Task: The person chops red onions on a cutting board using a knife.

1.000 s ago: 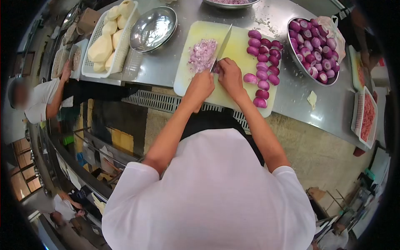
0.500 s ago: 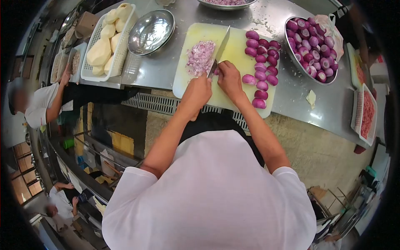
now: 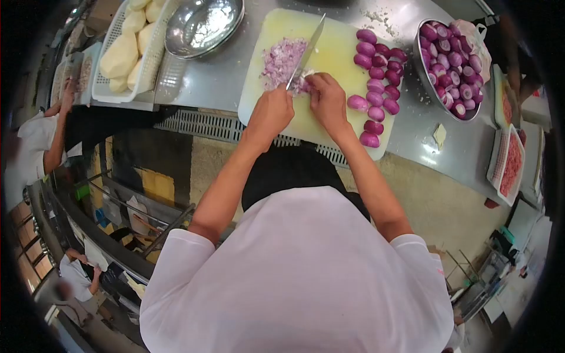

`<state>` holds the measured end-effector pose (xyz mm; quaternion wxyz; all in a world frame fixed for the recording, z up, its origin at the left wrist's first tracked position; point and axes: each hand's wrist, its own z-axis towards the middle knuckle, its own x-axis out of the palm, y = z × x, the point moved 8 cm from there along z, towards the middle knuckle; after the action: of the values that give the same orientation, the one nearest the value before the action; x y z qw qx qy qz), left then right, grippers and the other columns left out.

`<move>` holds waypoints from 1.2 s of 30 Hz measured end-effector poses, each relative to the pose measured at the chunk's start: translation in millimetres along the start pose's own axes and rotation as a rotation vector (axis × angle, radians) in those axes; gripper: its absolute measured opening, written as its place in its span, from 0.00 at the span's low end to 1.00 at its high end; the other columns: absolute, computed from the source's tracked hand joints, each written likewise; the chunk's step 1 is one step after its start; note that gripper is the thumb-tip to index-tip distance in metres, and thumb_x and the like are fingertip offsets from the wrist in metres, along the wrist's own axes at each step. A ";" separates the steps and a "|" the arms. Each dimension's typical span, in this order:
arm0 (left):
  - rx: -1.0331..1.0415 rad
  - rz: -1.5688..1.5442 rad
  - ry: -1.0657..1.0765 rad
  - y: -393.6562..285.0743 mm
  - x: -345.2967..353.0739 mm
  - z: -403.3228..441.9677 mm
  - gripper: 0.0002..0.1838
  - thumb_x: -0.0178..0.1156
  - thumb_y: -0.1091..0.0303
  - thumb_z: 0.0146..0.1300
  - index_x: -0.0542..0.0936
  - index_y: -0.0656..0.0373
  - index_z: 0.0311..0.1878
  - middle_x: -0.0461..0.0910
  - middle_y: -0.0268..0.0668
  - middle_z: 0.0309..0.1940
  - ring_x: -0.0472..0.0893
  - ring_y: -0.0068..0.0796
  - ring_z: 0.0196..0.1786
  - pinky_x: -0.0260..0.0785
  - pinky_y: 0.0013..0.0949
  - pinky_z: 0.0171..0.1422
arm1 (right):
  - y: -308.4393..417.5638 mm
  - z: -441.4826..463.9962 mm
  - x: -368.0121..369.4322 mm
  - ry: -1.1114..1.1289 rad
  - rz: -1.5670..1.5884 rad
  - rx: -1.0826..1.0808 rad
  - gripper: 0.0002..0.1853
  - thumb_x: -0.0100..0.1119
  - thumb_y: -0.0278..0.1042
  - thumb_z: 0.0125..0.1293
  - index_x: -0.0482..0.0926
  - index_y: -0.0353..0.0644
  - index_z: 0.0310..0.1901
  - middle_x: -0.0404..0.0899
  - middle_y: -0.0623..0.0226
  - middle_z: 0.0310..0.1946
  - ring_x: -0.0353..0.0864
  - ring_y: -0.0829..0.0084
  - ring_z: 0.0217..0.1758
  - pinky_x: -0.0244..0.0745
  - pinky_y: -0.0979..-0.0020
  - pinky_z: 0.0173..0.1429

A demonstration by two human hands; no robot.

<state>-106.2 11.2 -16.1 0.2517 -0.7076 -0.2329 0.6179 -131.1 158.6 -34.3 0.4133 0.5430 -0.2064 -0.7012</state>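
Note:
My left hand [image 3: 271,115] is closed round the handle of a kitchen knife [image 3: 309,47], its blade pointing away from me over the cutting board [image 3: 329,126]. My right hand [image 3: 328,101] has its fingers curled together just right of the blade. Its fingertips pinch a small piece of red onion [image 3: 305,83], mostly hidden. Left of the blade lies a heap of chopped red onion [image 3: 282,62]. Peeled onion halves [image 3: 375,99] stand in rough rows along the board's right side.
A metal bowl of peeled red onions [image 3: 450,67] stands to the right, near a basket of minced meat [image 3: 509,165]. At the left are an upturned-looking steel bowl [image 3: 203,26] and a white basket [image 3: 148,70] of peeled tubers. A co-worker [image 3: 41,141] stands far left.
My view has shifted, so the board sits a little higher. By my right fingertips, the purple onion piece now shows as pale cut bits beside the blade. Both hands keep their grip.

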 end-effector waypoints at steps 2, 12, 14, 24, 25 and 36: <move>-0.021 -0.028 0.014 1.6 -0.2 -0.2 0.13 0.53 0.68 0.75 0.79 0.72 0.42 0.82 0.67 0.30 0.83 0.70 0.38 0.75 0.62 0.44 | -1.9 3.3 0.1 -0.025 0.007 0.031 0.06 0.63 0.17 0.61 0.83 0.36 0.38 0.83 0.54 0.38 0.84 0.48 0.43 0.79 0.54 0.46; -0.075 -0.149 0.109 3.9 -3.2 4.0 0.16 0.52 0.64 0.79 0.78 0.71 0.43 0.81 0.62 0.27 0.82 0.68 0.36 0.73 0.60 0.43 | -4.4 5.3 4.0 -0.055 0.019 0.094 0.06 0.62 0.16 0.60 0.83 0.35 0.38 0.82 0.52 0.37 0.83 0.46 0.41 0.78 0.52 0.46; -0.037 -0.091 0.070 -1.0 -12.5 -2.1 0.16 0.52 0.63 0.79 0.78 0.71 0.44 0.81 0.62 0.28 0.82 0.69 0.36 0.73 0.59 0.42 | -9.7 5.5 5.6 -0.041 0.025 0.103 0.06 0.62 0.16 0.60 0.84 0.35 0.38 0.82 0.51 0.37 0.83 0.46 0.41 0.78 0.52 0.46; -0.027 -0.015 0.101 -17.5 -10.0 -1.3 0.17 0.52 0.64 0.79 0.78 0.72 0.43 0.81 0.60 0.25 0.84 0.60 0.31 0.74 0.56 0.39 | -10.8 10.7 2.4 -0.031 0.015 0.041 0.09 0.58 0.14 0.57 0.84 0.33 0.38 0.80 0.48 0.35 0.82 0.42 0.41 0.78 0.50 0.47; -0.025 -0.010 0.105 -18.3 -6.0 -2.6 0.17 0.52 0.64 0.79 0.78 0.72 0.43 0.81 0.60 0.25 0.84 0.60 0.31 0.74 0.56 0.39 | -10.0 11.1 1.5 -0.027 0.005 0.030 0.08 0.59 0.14 0.56 0.84 0.33 0.37 0.81 0.49 0.34 0.83 0.44 0.39 0.79 0.52 0.45; -0.031 -0.047 0.069 -24.9 5.6 2.3 0.15 0.53 0.67 0.76 0.80 0.73 0.44 0.82 0.68 0.34 0.83 0.71 0.42 0.74 0.63 0.49 | -13.0 8.7 2.7 -0.037 0.009 0.008 0.07 0.60 0.14 0.56 0.83 0.33 0.36 0.81 0.50 0.34 0.84 0.46 0.37 0.79 0.54 0.44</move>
<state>-108.2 34.0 -4.5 0.2630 -0.7265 -0.2501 0.5835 -144.1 162.5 -42.6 0.4106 0.5307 -0.2193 -0.7083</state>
